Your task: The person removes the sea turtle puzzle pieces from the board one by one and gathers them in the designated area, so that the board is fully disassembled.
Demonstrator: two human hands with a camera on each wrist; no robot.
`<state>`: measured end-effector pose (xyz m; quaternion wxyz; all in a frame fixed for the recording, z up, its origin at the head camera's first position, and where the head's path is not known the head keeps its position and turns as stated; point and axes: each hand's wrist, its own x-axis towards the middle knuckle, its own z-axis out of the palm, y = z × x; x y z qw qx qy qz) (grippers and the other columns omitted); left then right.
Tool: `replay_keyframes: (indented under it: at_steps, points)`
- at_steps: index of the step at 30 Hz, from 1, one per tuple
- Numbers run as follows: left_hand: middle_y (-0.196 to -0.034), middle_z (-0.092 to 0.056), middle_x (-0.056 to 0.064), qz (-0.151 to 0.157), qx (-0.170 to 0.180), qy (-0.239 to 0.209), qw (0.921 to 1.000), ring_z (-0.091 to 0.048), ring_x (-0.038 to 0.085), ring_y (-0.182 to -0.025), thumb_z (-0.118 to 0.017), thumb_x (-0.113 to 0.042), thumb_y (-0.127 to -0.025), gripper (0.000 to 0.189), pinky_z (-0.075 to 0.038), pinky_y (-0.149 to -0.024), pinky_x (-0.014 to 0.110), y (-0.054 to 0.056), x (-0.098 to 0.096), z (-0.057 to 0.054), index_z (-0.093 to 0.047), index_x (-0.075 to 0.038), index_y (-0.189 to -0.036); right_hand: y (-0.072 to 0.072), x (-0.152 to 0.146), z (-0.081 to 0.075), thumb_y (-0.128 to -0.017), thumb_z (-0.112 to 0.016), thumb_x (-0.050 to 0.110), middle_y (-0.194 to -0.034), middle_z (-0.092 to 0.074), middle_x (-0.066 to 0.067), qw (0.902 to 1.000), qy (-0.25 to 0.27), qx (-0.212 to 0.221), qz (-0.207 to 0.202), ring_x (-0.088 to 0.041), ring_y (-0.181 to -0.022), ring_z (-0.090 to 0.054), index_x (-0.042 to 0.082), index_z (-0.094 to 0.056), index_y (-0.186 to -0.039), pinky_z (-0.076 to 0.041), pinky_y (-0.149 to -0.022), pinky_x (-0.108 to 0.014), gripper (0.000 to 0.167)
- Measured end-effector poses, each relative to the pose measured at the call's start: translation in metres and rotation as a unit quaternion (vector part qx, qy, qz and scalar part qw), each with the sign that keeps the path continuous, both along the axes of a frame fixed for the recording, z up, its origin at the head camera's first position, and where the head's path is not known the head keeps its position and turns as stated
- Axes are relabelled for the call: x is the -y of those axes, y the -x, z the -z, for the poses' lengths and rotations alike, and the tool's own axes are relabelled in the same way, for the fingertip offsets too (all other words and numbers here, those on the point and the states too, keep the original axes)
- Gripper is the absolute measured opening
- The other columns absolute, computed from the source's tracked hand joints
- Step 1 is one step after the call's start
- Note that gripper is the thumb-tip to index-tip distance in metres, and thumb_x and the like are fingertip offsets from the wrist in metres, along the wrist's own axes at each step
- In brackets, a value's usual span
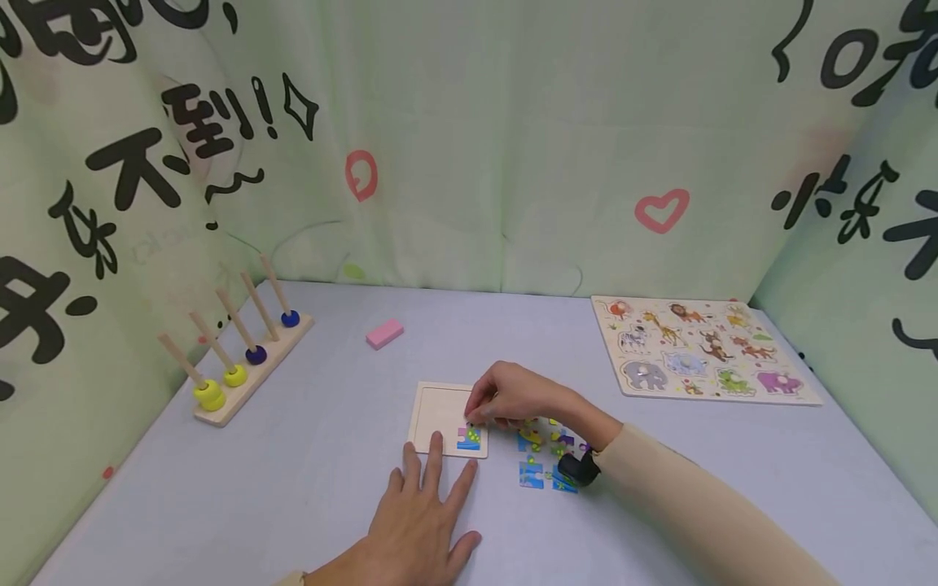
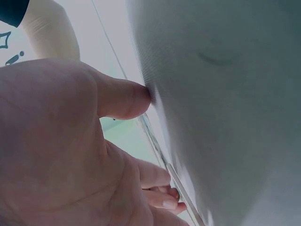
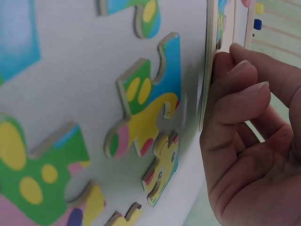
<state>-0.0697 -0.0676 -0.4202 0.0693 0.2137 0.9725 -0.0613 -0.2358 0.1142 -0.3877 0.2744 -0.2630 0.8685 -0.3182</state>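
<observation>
A shallow wooden puzzle tray [image 1: 437, 411] lies on the table, with a pink, green and blue puzzle piece [image 1: 469, 439] in its near right corner. My right hand [image 1: 516, 395] reaches over the tray's right side, its thumb and fingers curled together at the top edge of that piece; the fingertips partly hide the contact. In the right wrist view, the fingers [image 3: 242, 70] are bent at the tray's edge. My left hand [image 1: 418, 517] lies spread on the table, fingertips at the tray's near edge. Loose puzzle pieces [image 1: 531, 474] lie right of the tray, partly under my right forearm.
At the left stands a wooden peg rack [image 1: 256, 370] with yellow and blue beads. A pink block [image 1: 384, 334] sits behind the tray. An animal puzzle board [image 1: 703, 350] lies at the back right. Lettered curtains [image 1: 454, 146] enclose the table [image 1: 308, 456].
</observation>
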Motion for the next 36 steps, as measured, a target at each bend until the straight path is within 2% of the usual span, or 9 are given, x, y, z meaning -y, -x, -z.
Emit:
replay_keyframes:
  at_steps: [4,10,28,36]
  points:
    - [-0.169,-0.034,0.03,-0.009,-0.002,0.005,0.9999,-0.045,0.054,-0.147,-0.049,-0.076,-0.097,0.085,-0.053,-0.108,0.055,0.0,0.0,-0.0002,-0.042,-0.023,-0.164,0.0017,0.0024,0.0009,-0.096,-0.079,0.018,-0.067,-0.064,0.002,0.9998,-0.001,-0.015,-0.016,-0.012,-0.054,-0.051,0.013,-0.081,-0.092,-0.04,-0.051,-0.022,0.006]
    - [-0.167,-0.037,0.031,-0.014,-0.002,0.013,0.9998,-0.046,0.05,-0.146,-0.049,-0.078,-0.096,0.09,-0.053,-0.109,0.052,0.0006,0.0,-0.0003,-0.044,-0.019,-0.162,0.0028,0.0036,0.0023,-0.093,-0.083,0.02,-0.07,-0.065,0.004,0.9992,-0.006,-0.025,-0.03,-0.009,-0.054,-0.051,0.013,-0.081,-0.09,-0.041,-0.052,-0.021,0.007]
    - [-0.165,-0.041,0.028,-0.005,-0.014,0.021,0.9997,-0.049,0.049,-0.145,-0.046,-0.08,-0.095,0.089,-0.054,-0.105,0.048,0.0015,0.0024,-0.0002,-0.048,-0.02,-0.161,0.0016,0.0044,0.0028,-0.09,-0.085,0.018,-0.072,-0.065,0.005,0.9995,-0.009,-0.021,-0.023,-0.01,-0.059,-0.052,0.012,-0.08,-0.089,-0.041,-0.054,-0.022,0.008]
    - [-0.165,-0.042,0.027,-0.002,-0.017,0.025,0.9995,-0.049,0.047,-0.145,-0.046,-0.081,-0.095,0.089,-0.054,-0.104,0.047,0.0014,0.0023,-0.0001,-0.048,-0.021,-0.16,0.0029,0.0011,0.0027,-0.092,-0.082,0.015,-0.076,-0.068,0.004,0.9998,0.003,-0.001,-0.019,-0.011,-0.062,-0.055,0.012,-0.079,-0.091,-0.044,-0.059,-0.023,0.004]
